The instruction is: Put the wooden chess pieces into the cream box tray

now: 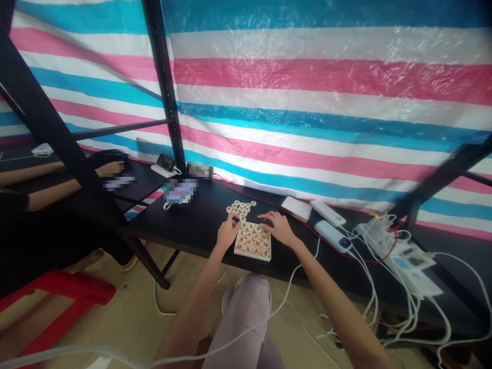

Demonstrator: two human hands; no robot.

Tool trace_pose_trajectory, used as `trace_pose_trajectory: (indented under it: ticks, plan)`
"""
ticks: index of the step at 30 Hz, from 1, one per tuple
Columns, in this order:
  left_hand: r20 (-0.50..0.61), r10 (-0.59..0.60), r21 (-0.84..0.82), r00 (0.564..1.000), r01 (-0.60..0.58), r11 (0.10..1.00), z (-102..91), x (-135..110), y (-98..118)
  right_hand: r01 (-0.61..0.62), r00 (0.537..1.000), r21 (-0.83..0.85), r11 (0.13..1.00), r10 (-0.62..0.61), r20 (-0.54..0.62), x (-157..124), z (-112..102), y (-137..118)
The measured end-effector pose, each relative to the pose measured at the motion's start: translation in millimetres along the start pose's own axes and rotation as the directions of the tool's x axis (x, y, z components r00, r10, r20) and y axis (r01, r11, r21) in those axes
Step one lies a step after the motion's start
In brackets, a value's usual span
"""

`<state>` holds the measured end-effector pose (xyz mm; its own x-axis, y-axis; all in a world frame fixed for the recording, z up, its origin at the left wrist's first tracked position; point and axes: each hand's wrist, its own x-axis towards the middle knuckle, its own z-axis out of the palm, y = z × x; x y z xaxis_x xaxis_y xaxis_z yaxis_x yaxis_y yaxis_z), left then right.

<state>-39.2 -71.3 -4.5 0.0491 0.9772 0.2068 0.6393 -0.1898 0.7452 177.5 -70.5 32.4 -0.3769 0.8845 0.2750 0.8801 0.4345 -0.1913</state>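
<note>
As left hand (227, 231) rests beside the tray (251, 255), grip unclear, right hand (280, 228) seemingly spread over it

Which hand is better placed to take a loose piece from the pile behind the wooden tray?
Probably the left hand: its fingertips almost touch the loose pieces at the pile's near-left edge. The right hand rests over the far right corner of the tray, farther away.

Both bare arms stretch forward. The left hand (227, 231) lies palm down with its forefinger extended, and the right hand (280, 228) is spread with loosely curled fingers.
</note>
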Motion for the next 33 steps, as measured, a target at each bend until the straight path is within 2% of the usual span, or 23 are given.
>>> trace_pose_trajectory:
  ticks: [3,9,12,16,22,26,30,33]
  plan:
    - [0.005,-0.01,-0.002,1.0,0.01,1.0,-1.2,-0.7,0.9,-0.049,0.999,-0.034,0.998,0.048,-0.025,27.1,5.5,9.6]
    - [-0.015,-0.036,-0.005,0.999,0.036,0.999,-0.5,0.4,-1.2,-0.064,0.997,-0.193,0.979,0.069,0.02,76.8,33.4,20.3]
    - [-0.018,-0.03,-0.013,0.999,0.03,0.999,0.5,2.3,-4.3,-0.046,0.999,-0.213,0.976,0.048,0.006,83.3,40.6,24.8]
    - [-0.026,-0.012,-0.014,1.0,0.011,1.0,1.4,3.7,-6.0,-0.069,0.998,-0.187,0.98,0.065,-0.026,82.3,37.2,23.5]
    - [-0.013,-0.046,-0.039,0.999,0.046,0.998,1.6,3.2,-3.6,-0.126,0.989,-0.149,0.981,0.136,0.055,87.7,21.0,8.8]
    - [-0.012,-0.041,-0.04,0.999,0.04,0.998,0.9,2.0,-2.9,-0.142,0.989,-0.08,0.987,0.145,0.03,67.0,-3.1,9.3]
    - [-0.012,-0.03,-0.013,0.999,0.03,0.999,0.4,2.0,-2.5,-0.08,0.997,0.013,0.997,0.079,0.026,14.8,-23.5,10.7]
    - [-0.011,-0.023,0.008,1.0,0.023,1.0,0.1,2.2,-2.1,-0.069,0.998,-0.001,0.998,0.069,0.009,-17.9,-24.5,5.1]
